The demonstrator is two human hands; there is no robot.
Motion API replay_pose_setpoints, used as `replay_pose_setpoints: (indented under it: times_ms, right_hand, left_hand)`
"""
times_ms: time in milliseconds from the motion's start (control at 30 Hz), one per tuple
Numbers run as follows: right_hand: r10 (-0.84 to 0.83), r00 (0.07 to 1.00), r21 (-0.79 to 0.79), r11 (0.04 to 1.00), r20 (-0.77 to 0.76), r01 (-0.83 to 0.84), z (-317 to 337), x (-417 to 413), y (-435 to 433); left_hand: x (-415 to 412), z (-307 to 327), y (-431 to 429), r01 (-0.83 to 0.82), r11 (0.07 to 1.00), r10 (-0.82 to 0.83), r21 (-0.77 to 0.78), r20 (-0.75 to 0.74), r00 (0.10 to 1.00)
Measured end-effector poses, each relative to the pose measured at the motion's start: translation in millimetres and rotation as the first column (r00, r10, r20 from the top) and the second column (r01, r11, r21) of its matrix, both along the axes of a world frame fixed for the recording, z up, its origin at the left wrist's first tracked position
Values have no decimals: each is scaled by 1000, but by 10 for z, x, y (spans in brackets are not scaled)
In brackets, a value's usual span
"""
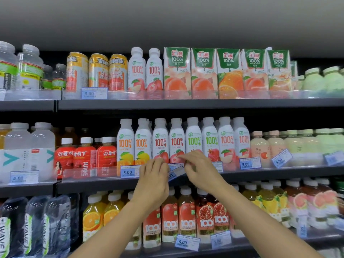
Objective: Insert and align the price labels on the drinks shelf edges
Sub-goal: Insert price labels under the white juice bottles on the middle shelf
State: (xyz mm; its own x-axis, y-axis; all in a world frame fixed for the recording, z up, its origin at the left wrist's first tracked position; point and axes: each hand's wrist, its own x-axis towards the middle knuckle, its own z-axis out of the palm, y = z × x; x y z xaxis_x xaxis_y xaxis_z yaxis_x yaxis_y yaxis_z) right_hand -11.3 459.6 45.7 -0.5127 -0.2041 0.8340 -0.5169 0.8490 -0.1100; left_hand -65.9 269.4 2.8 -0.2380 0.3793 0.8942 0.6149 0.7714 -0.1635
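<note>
Blue-and-white, the price label sat tilted against the middle shelf edge. The left hand pinched its left end and the right hand pinched its right end. Just left, a seated label read 5.00, below white bottles marked 100%.

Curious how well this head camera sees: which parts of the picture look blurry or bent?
Head view: the middle is fairly sharp, the 5.00 label reads plainly; the tilted label being fitted is soft; the grapefruit bottles at lower right smear; the top shelf edge bows slightly.
</note>
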Motion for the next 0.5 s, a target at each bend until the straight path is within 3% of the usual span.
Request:
replay_pose_setpoints:
  times_ms: [233,400,500]
  right_hand:
    - [58,997,112,992,-50,-52,-24,226,454]
    - [-36,979,215,973,-201,80,81,379,1192]
    - [-124,948,40,989,-292,142,220,485,1802]
  left_hand:
    - [191,15,625,70,997,-70,25,-19,997]
    - [334,134,1334,135,977,-143,166,39,989]
    - [394,165,1813,110,971,-122,213,46,991]
